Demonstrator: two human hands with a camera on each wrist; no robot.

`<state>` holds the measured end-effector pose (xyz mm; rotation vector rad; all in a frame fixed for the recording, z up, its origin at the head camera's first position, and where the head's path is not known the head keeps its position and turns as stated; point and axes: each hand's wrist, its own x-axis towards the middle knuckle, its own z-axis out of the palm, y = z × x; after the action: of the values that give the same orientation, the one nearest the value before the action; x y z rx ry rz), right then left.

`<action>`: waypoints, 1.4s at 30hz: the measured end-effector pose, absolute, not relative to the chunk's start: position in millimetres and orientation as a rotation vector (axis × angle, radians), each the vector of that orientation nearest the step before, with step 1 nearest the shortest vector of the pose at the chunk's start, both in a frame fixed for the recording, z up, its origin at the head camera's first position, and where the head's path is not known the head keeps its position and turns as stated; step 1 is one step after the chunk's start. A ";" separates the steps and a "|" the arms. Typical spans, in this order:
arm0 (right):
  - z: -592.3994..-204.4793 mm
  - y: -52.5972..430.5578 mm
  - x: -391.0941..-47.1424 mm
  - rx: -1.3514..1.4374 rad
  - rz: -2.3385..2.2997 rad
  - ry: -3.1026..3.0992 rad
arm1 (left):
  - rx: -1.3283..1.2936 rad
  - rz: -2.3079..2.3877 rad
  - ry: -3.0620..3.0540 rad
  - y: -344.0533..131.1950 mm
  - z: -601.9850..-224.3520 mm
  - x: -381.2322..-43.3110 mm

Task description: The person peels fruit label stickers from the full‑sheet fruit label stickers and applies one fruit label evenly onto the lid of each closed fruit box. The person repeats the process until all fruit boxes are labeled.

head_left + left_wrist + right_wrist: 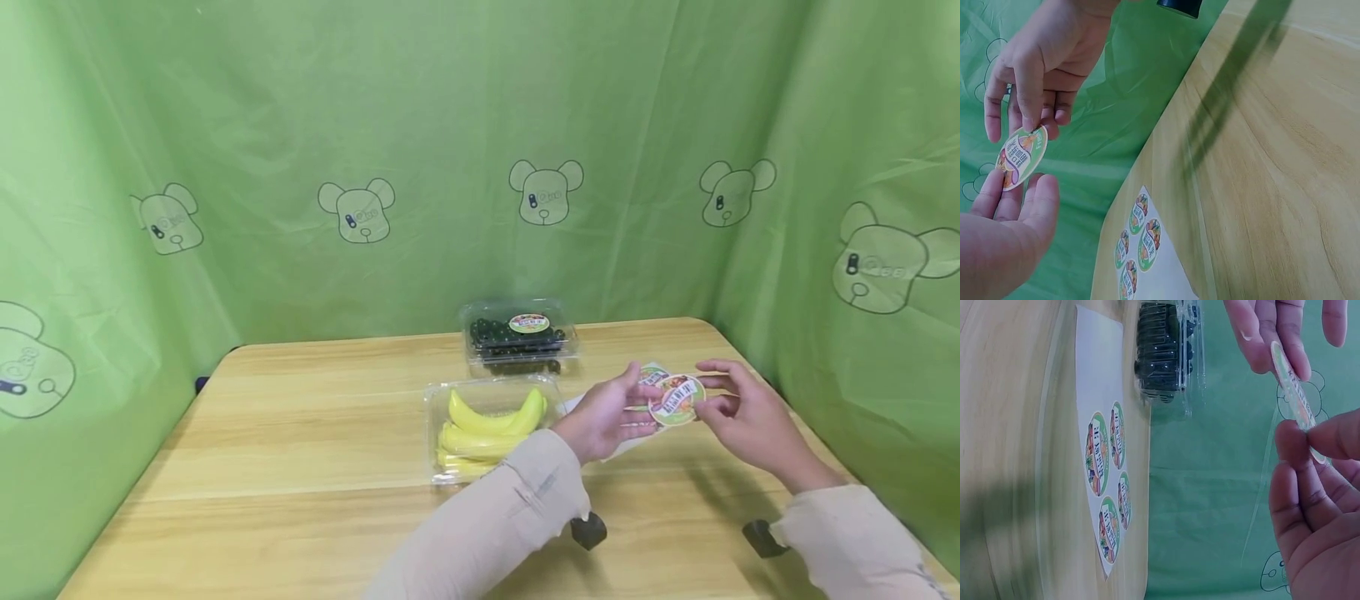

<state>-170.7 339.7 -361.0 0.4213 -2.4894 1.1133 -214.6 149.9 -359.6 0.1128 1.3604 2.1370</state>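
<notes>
A round fruit-print sticker (677, 401) with a green border is held up between the hands. My right hand (757, 429) pinches its edge between thumb and fingertip, also visible in the right wrist view. My left hand (600, 423) has its fingers extended against the opposite edge, palm up, thumb apart from the sticker. Below them on the table lies a white sticker sheet (1099, 369), partly hidden by the hands in the head view. Several similar round stickers (1149, 244) are on that sheet.
Left of my hands sits a clear plastic box (491, 385) with yellow bananas (483, 437). Behind it, a clear clamshell box (471, 354) holds dark round fruit and bears a round label (529, 323). Green curtains (450, 125) surround the wooden table (315, 417).
</notes>
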 end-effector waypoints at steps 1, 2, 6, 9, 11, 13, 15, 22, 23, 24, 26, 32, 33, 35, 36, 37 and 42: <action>-360.8 339.3 -170.9 0.418 1.109 -2.492 | 0.113 2.139 1.366 149.6 -359.4 -215.2; -360.6 339.0 -171.1 0.416 1.105 -2.493 | 0.111 2.142 1.369 149.3 -359.4 -215.7; -361.0 337.9 -172.1 0.431 1.087 -2.493 | 0.102 2.166 1.377 147.9 -359.5 -217.0; -361.2 336.8 -172.6 0.447 1.095 -2.488 | 0.088 2.183 1.382 146.3 -360.4 -217.0; -361.2 335.8 -172.8 0.457 1.103 -2.485 | 0.080 2.188 1.386 145.2 -360.9 -217.0; -361.0 334.0 -173.1 0.469 1.113 -2.481 | 0.079 2.195 1.388 144.1 -360.9 -217.2; -361.1 332.0 -173.5 0.481 1.123 -2.477 | 0.076 2.201 1.396 143.1 -360.5 -217.7; -361.6 326.9 -174.1 0.506 1.149 -2.465 | 0.075 2.202 1.452 140.1 -359.1 -218.9; -361.6 326.8 -174.1 0.508 1.150 -2.468 | 0.078 2.197 1.460 139.6 -358.8 -218.8; -361.4 326.4 -174.1 0.510 1.153 -2.472 | 0.083 2.194 1.466 139.1 -358.6 -218.7; -360.9 325.3 -174.1 0.516 1.160 -2.479 | 0.095 2.185 1.475 137.7 -358.5 -218.7; -359.8 320.6 -174.4 0.540 1.174 -2.497 | 0.127 2.152 1.535 132.3 -359.0 -220.6; -359.9 320.1 -174.6 0.546 1.171 -2.497 | 0.135 2.146 1.546 131.5 -358.8 -220.8; -360.6 319.5 -175.0 0.560 1.154 -2.493 | 0.155 2.133 1.571 130.1 -358.1 -220.7; -361.0 319.1 -175.1 0.566 1.141 -2.491 | 0.172 2.125 1.586 129.3 -357.5 -220.5; -361.2 318.7 -175.4 0.569 1.124 -2.489 | 0.187 2.120 1.601 128.4 -356.6 -220.2; -362.0 316.0 -177.1 0.570 1.076 -2.479 | 0.221 2.077 1.725 123.8 -351.2 -218.0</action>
<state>-177.1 316.0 -362.0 0.5695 -2.4791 1.0762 -218.0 123.8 -351.2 0.2211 1.7248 2.0772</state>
